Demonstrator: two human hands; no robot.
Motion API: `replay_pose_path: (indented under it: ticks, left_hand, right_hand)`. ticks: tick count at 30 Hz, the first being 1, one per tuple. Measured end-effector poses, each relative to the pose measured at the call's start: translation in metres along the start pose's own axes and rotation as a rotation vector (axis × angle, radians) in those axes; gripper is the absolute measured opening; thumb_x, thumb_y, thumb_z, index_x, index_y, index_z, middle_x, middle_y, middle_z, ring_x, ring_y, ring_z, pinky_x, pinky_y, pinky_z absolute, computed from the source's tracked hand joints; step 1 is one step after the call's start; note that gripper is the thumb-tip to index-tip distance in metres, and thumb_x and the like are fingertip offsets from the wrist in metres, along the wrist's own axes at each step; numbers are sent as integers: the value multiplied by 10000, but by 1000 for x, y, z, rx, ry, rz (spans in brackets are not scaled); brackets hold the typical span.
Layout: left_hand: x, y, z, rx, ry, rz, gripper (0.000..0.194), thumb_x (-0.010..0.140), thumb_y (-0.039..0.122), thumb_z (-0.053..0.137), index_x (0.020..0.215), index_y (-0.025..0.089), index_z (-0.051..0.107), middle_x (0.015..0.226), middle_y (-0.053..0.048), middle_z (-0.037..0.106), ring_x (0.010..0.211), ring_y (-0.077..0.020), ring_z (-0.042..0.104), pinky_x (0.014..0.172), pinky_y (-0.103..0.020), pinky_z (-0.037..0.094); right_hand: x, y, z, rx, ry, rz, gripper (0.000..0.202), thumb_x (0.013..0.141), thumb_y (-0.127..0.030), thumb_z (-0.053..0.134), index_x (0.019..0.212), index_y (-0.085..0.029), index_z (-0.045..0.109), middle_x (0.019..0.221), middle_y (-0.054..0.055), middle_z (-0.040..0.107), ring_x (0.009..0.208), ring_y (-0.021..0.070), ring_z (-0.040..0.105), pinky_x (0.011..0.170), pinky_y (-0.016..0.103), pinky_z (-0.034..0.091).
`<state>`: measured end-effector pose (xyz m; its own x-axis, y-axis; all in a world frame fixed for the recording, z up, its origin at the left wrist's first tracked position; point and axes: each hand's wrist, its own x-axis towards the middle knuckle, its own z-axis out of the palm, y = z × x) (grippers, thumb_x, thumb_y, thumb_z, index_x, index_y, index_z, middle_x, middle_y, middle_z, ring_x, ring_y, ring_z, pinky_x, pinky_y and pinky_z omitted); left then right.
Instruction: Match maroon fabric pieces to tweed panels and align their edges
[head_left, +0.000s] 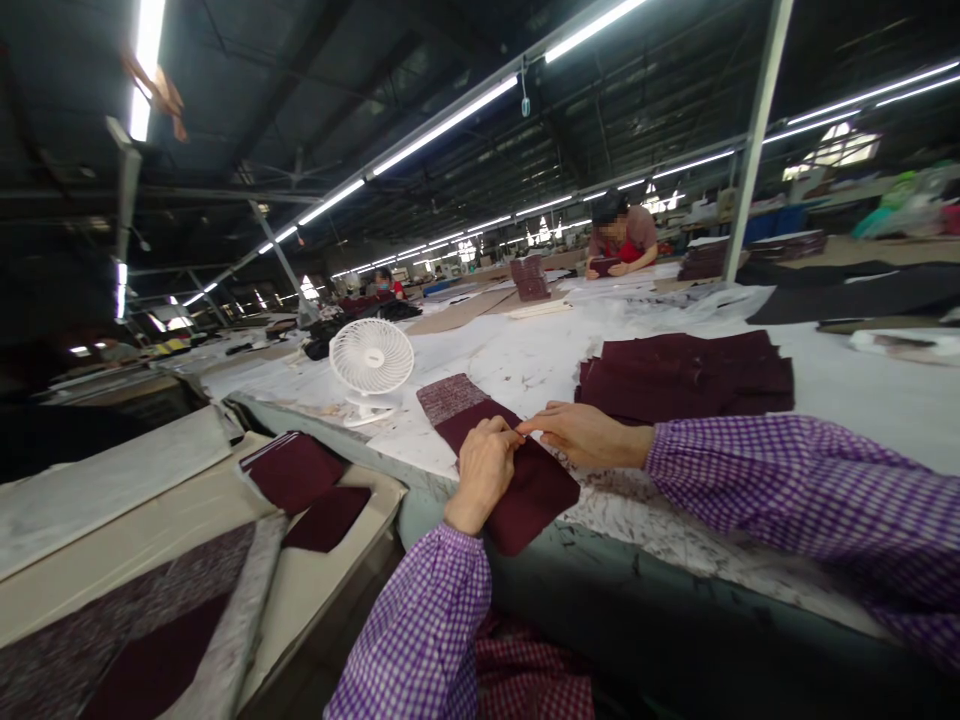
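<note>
we see the maroon cloth (536, 490) slanted across the near edge of the tabletop (502, 345), its speckled end resting flat and its near end reaching past the rim, presumably to keep it close to the body. our left hand (486, 465) bears down from above, likely to steady it; our right hand (589, 434) comes in from the side, fingertips meeting the left's over the cloth. both sets of fingers look narrow, but we cannot tell whether either pinches fabric. the cloth stack (686, 375) lies beyond the right forearm, seemingly within reach; the white fan (373, 357) stands at left, clear of both hands.
</note>
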<state>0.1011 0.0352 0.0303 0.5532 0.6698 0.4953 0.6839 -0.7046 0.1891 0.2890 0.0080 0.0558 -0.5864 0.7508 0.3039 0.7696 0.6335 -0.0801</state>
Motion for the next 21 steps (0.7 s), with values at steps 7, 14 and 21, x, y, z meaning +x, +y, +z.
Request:
replay_pose_path:
  ticks: [7,14,21]
  left_hand:
    - [-1,1,0,-25,-1,-12,236,880,164,484,888,207,716,875,-27,632,869,-170,545,786,-277,417]
    - [1,-1,2,-50,1,-1,231,873,165,498,908,210,722,851,-29,626,866,-171,548,778,-273,429]
    - [0,-1,1,-35,-1,8,251,887,178,472,898,203,721,856,-37,627,858,-176,547,780,-287,434]
  right_hand:
    - [0,2,1,-3,43,19,389,846,-126,439,1189,-216,598,974,73,669,910,205,558,788,306,438]
    - [-1,6,7,-33,59,46,423,833,-113,437,1223,-204,573,984,84,660,928,205,551,784,303,436]
    - [-1,-4,-3,-126,-37,81,333,833,-119,443,1097,-214,622,853,72,657,858,200,565,704,266,408]
